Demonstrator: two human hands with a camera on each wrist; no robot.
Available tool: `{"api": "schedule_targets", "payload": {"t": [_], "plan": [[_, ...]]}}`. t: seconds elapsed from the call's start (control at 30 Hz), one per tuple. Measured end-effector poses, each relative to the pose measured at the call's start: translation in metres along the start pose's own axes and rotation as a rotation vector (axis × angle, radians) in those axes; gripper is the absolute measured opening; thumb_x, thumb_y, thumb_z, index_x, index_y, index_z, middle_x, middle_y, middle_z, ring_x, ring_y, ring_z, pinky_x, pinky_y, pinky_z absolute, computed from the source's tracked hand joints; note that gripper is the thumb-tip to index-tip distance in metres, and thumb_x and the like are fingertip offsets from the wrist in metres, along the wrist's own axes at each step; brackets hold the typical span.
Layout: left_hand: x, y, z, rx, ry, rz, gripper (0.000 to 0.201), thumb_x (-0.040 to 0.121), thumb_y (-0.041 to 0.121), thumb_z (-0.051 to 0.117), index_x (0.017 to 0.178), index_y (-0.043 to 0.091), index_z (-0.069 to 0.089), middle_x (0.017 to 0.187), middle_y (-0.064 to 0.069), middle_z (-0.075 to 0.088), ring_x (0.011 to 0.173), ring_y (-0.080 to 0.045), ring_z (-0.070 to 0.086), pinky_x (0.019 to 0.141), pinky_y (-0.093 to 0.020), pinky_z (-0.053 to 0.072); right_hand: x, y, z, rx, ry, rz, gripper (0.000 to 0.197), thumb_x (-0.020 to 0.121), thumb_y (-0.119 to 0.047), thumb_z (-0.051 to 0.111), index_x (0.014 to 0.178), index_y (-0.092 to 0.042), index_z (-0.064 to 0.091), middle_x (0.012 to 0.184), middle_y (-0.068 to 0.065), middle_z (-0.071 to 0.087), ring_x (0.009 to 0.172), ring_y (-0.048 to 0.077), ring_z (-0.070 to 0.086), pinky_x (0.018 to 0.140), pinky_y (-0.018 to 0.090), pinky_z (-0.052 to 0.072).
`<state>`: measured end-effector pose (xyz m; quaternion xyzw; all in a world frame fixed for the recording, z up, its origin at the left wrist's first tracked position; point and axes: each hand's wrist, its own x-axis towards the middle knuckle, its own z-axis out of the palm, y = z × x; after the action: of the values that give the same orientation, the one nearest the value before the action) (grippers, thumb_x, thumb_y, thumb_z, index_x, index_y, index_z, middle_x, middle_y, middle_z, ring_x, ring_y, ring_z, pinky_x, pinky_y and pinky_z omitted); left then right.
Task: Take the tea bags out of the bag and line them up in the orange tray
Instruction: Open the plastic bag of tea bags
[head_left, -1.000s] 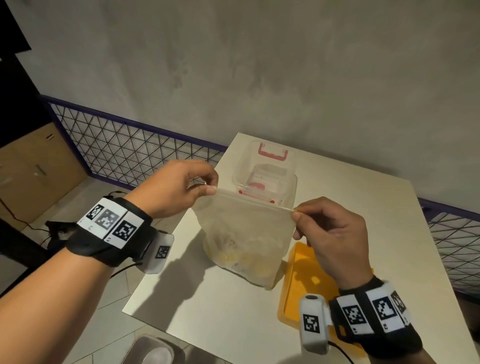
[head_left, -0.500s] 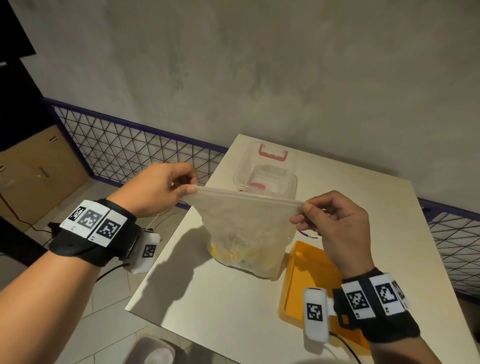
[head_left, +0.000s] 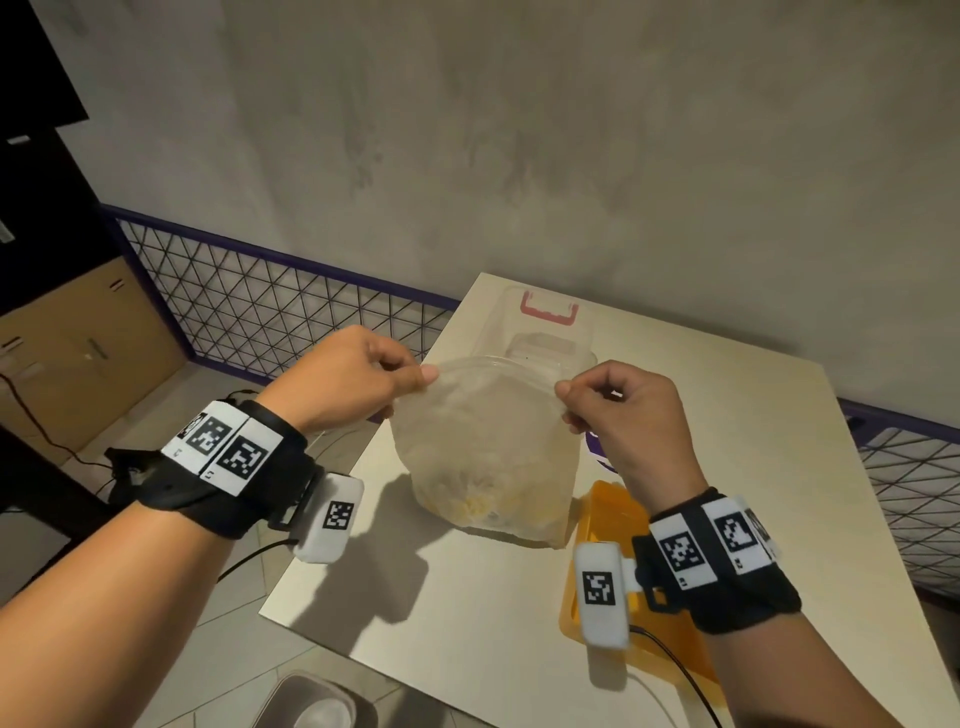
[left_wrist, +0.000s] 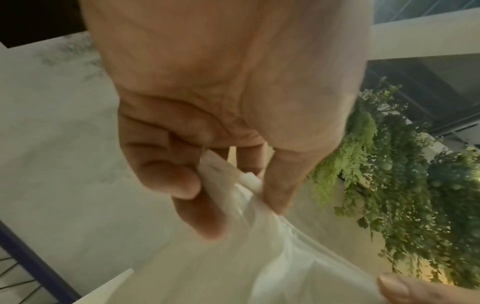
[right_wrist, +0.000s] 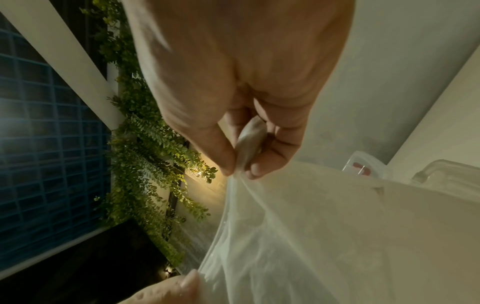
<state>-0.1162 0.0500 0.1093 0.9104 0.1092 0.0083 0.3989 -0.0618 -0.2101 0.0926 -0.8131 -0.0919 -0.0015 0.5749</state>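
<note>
A mottled grey plaster wall (head_left: 519, 130) backs the room, with a purple-framed wire mesh fence (head_left: 270, 306) along its foot and pale floor tiles (head_left: 223, 639) below. A cream table (head_left: 467, 623) stands against the wall. On it, a clear container with red clasps (head_left: 545, 332) sits at the far edge and the orange tray (head_left: 608, 499) near the right. The frosted plastic bag (head_left: 488, 457) rests on the table beside the tray, yellowish tea bags (head_left: 483, 504) dim at its bottom. The left hand (head_left: 358, 384) and right hand (head_left: 623, 410) each pinch a top corner between thumb and fingers, the mouth bowed slightly apart.
</note>
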Motion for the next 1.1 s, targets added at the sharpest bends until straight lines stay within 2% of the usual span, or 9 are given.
{"api": "schedule_targets", "payload": {"t": [0.13, 0.2, 0.3, 0.43, 0.53, 0.7, 0.83, 0.93, 1.1], "plan": [[0.003, -0.004, -0.002, -0.113, 0.056, -0.013, 0.028, 0.084, 0.041, 0.074, 0.069, 0.017, 0.073, 0.074, 0.000, 0.070, 0.068, -0.012, 0.063, 0.071, -0.034, 0.058, 0.003, -0.002, 0.003, -0.028, -0.048, 0.034, 0.011, 0.087, -0.021, 0.073, 0.080, -0.013, 0.073, 0.073, 0.003, 0.071, 0.071, 0.021, 0.068, 0.079, 0.043, 0.061], [0.002, -0.006, -0.002, -0.106, 0.062, -0.029, 0.023, 0.083, 0.037, 0.076, 0.071, 0.018, 0.074, 0.075, 0.005, 0.072, 0.076, -0.013, 0.066, 0.077, -0.036, 0.056, 0.002, -0.002, 0.003, -0.050, -0.084, 0.065, 0.007, 0.087, -0.018, 0.074, 0.082, -0.013, 0.073, 0.079, 0.006, 0.072, 0.069, 0.018, 0.068, 0.076, 0.037, 0.062], [-0.001, -0.005, -0.001, -0.109, 0.058, -0.050, 0.015, 0.080, 0.030, 0.080, 0.072, 0.019, 0.074, 0.076, 0.004, 0.073, 0.075, -0.013, 0.065, 0.071, -0.028, 0.049, 0.001, -0.003, 0.004, -0.066, -0.114, 0.087, 0.004, 0.085, -0.011, 0.073, 0.083, -0.010, 0.070, 0.088, 0.015, 0.070, 0.063, 0.011, 0.064, 0.063, 0.021, 0.058], [-0.004, -0.006, 0.003, -0.121, 0.021, -0.067, 0.011, 0.075, 0.016, 0.081, 0.074, 0.015, 0.070, 0.076, -0.003, 0.071, 0.069, -0.012, 0.060, 0.066, -0.025, 0.047, 0.003, -0.003, 0.007, -0.049, -0.106, 0.084, 0.005, 0.084, -0.005, 0.071, 0.082, -0.007, 0.067, 0.083, 0.012, 0.066, 0.062, 0.015, 0.061, 0.067, 0.031, 0.059], [-0.005, -0.008, 0.014, -0.154, 0.018, -0.098, 0.017, 0.073, 0.011, 0.080, 0.069, 0.015, 0.063, 0.070, 0.000, 0.063, 0.065, -0.014, 0.054, 0.064, -0.028, 0.045, 0.003, -0.004, 0.011, 0.007, -0.033, 0.075, 0.011, 0.087, -0.012, 0.070, 0.083, -0.004, 0.063, 0.077, 0.006, 0.064, 0.055, 0.012, 0.059, 0.060, 0.028, 0.056], [-0.008, -0.016, 0.036, -0.356, 0.074, -0.170, 0.030, 0.075, 0.031, 0.079, 0.061, 0.017, 0.055, 0.065, -0.002, 0.052, 0.063, -0.015, 0.045, 0.064, -0.030, 0.037, 0.003, -0.001, 0.019, -0.043, 0.033, 0.002, 0.009, 0.087, -0.017, 0.069, 0.083, -0.014, 0.061, 0.073, 0.003, 0.062, 0.063, 0.016, 0.059, 0.067, 0.037, 0.054], [-0.007, -0.031, 0.042, -0.337, 0.229, -0.173, 0.030, 0.075, 0.035, 0.078, 0.068, 0.010, 0.062, 0.066, 0.000, 0.059, 0.065, -0.018, 0.051, 0.065, -0.033, 0.042, -0.004, 0.003, 0.018, -0.169, -0.053, -0.023, 0.009, 0.084, -0.015, 0.071, 0.083, -0.019, 0.063, 0.083, -0.006, 0.064, 0.081, 0.010, 0.060, 0.072, 0.026, 0.051], [-0.012, -0.030, 0.039, -0.337, 0.194, -0.067, 0.017, 0.078, 0.028, 0.082, 0.082, 0.020, 0.067, 0.089, -0.002, 0.068, 0.076, -0.019, 0.058, 0.069, -0.038, 0.053, -0.003, 0.004, 0.015, -0.178, -0.043, -0.022, 0.010, 0.084, -0.012, 0.069, 0.081, -0.019, 0.063, 0.078, -0.007, 0.061, 0.072, 0.007, 0.056, 0.065, 0.023, 0.048], [-0.019, -0.030, 0.015, -0.425, 0.095, 0.086, 0.023, 0.071, 0.023, 0.086, 0.086, 0.015, 0.070, 0.093, -0.015, 0.072, 0.079, -0.036, 0.068, 0.078, -0.049, 0.059, 0.007, 0.004, 0.000, -0.140, 0.059, 0.009, 0.009, 0.082, -0.015, 0.069, 0.077, -0.022, 0.064, 0.078, 0.000, 0.066, 0.072, 0.022, 0.063, 0.068, 0.039, 0.056]]}}
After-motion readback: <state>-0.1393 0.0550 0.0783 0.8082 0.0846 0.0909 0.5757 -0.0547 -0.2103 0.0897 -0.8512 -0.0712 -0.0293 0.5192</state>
